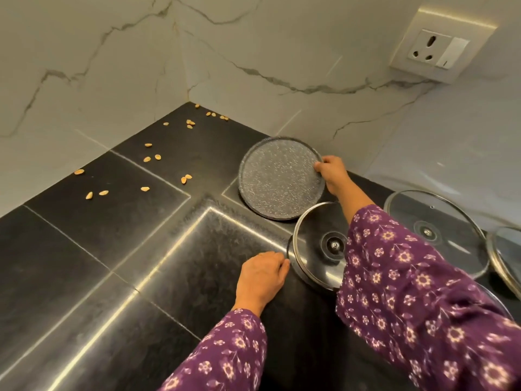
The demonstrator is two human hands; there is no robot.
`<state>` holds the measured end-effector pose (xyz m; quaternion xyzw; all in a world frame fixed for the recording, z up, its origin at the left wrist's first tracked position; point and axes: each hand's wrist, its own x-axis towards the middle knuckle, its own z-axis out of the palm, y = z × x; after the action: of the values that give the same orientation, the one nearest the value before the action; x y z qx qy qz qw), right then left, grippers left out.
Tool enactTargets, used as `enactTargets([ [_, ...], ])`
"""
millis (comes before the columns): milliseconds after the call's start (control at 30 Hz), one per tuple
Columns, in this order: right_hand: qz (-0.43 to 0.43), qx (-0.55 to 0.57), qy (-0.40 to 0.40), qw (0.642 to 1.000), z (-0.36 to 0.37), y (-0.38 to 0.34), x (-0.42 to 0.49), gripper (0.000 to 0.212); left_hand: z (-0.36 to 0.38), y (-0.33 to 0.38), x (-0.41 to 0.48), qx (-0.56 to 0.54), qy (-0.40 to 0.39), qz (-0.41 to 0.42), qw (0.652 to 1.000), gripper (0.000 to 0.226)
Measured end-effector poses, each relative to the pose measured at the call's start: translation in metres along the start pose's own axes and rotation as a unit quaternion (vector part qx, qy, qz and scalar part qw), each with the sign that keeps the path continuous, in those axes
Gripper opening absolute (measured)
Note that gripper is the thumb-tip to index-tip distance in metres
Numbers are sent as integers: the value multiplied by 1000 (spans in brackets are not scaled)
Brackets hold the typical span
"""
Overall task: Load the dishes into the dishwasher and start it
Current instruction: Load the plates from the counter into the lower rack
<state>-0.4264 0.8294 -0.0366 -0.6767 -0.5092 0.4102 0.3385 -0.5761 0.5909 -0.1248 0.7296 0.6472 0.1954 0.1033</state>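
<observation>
Nearest, at the bottom of the frame, two purple flowered sleeves (408, 292) reach out over a dark stone bench (84, 263). The left hand (260, 277) lies just below the centre. Its fingers (283, 265) are curled onto the left rim of a glass lid (313, 266), which has a metal band and a dark knob. The thumb is hidden, so I cannot tell how firm the hold is. The right forearm crosses over the right part of this lid.

Further up, just right of centre, the right hand (332, 173) pinches the right rim of a round, grey speckled plate (279, 179) with narrow fingers, the thumb on top. The plate sits on the bench close to the wall, its lower edge just beside the top of the lid. I cannot tell whether it lies flat or slightly raised.

At the right of the frame a second lid (439, 210), larger, lies on the bench, and a third lid (507, 258) is cut off by the right edge.

Pale seeds (146, 159) are scattered over the bench in the centre left and up into the corner. Behind stands a white veined wall (253, 66), with a socket (439, 49) at the upper right.
</observation>
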Motion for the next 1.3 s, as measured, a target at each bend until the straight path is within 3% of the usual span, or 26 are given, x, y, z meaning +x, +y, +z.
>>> enactTargets([
  [100,-76,50,-4,996,5,-15,-14,17,-1,0,0,-1,2,1,1000,32],
  [200,-157,74,1,985,1,-21,-33,12,-1,1,-1,10,6,0,1000,32],
  [333,-235,125,58,962,-20,-23,-70,21,-3,1,-1,22,-5,-2,1000,33],
  [500,-237,223,195,925,-78,-14,-121,19,-6,4,-3,35,-9,-16,999,33],
  [667,-225,302,279,883,-163,2,-195,20,-12,12,-10,41,-9,-28,999,23],
  [800,-221,311,342,859,-249,39,-271,18,-17,26,-25,27,63,-24,997,31],
  [900,-224,309,397,835,-312,78,-332,21,-17,75,-43,12,142,37,989,47],
  [1000,-215,307,449,811,-368,124,-396,17,-5,159,-70,-19,161,143,976,48],
  [1100,-198,307,505,782,-416,171,-460,18,23,258,-107,-86,122,256,955,47],
  [1300,-136,262,610,735,-493,265,-595,21,75,460,-213,-147,6,453,879,44],
])
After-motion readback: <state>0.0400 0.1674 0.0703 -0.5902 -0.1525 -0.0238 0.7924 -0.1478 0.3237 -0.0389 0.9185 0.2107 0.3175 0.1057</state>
